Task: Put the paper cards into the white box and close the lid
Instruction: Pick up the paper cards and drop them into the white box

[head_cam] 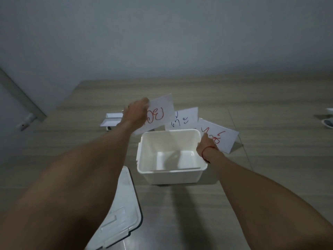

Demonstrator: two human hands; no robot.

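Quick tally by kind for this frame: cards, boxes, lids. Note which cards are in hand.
Paper cards: 3: one in the left hand with red writing, one in the right hand with red writing, one with dark writing behind the box
White box: 1, open, nothing inside
Lid: 1, off, lying on the table
Total: 5

Open white box (171, 157), lid (124, 212) beside, cards (182, 119) behind.

A single head-worn wide-angle view looks forward and steeply down over both forearms onto a wood-grain table (252, 98). The open white box (171, 177) sits near centre frame, close to the camera; the grey wall (162, 33) fills the far upper half. No second view overlaps it.
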